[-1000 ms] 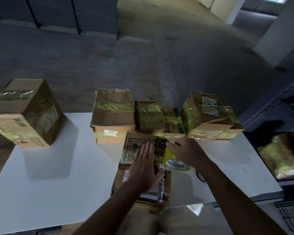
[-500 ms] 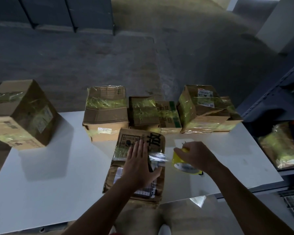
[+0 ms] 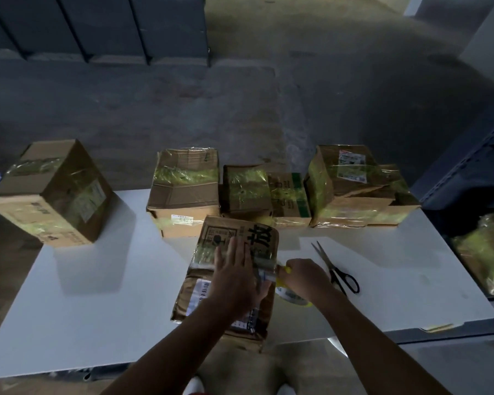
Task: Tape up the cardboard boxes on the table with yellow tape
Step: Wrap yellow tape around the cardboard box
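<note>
- The flat cardboard box (image 3: 226, 232) lay at the near edge of the white table (image 3: 97, 309), with a tape strip (image 3: 265, 264) stretched across its top.
- The left hand (image 3: 234, 277) pressed flat on it, fingers straight.
- The right hand (image 3: 305, 276) gripped the yellow tape roll (image 3: 293, 297) just beside the box's right edge.
- Scissors (image 3: 332, 268) lay open to the right, and taped boxes (image 3: 183, 195) lined the far edge.

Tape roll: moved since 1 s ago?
Yes. The tape roll in the right hand went rightward and nearer the person, from over the box's right edge to just beside it.
</note>
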Demonstrator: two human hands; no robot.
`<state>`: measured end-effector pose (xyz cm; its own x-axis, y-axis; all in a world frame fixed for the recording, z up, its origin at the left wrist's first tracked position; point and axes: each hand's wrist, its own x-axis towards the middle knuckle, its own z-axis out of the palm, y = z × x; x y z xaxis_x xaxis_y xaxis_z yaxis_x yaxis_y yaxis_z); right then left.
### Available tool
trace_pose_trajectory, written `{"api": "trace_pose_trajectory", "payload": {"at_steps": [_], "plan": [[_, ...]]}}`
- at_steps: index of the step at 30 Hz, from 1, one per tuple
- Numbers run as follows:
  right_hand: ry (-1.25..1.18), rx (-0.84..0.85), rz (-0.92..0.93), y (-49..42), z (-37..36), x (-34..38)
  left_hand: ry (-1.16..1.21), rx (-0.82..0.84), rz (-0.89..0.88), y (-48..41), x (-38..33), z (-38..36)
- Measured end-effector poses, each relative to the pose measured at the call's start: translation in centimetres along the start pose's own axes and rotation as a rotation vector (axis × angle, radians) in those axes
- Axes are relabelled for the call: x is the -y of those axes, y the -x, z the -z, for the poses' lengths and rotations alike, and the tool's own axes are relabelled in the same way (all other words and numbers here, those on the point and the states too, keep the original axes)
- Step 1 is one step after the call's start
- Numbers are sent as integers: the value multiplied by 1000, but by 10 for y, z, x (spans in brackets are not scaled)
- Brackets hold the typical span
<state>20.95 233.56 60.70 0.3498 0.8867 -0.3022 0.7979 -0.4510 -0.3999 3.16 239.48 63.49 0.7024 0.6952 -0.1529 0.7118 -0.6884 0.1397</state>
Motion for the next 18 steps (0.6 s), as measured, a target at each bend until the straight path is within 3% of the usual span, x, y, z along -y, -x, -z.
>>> {"api": "trace_pose_trajectory", "payload": {"at_steps": [7, 12, 18], "plan": [[10, -4, 18, -4, -2, -3, -20, 181, 166, 15, -58, -6], [-20, 24, 25, -3, 2, -2, 55, 143, 196, 19, -57, -3], [-262, -102, 123, -7, 29, 20, 310, 14, 208, 24, -28, 19]]}}
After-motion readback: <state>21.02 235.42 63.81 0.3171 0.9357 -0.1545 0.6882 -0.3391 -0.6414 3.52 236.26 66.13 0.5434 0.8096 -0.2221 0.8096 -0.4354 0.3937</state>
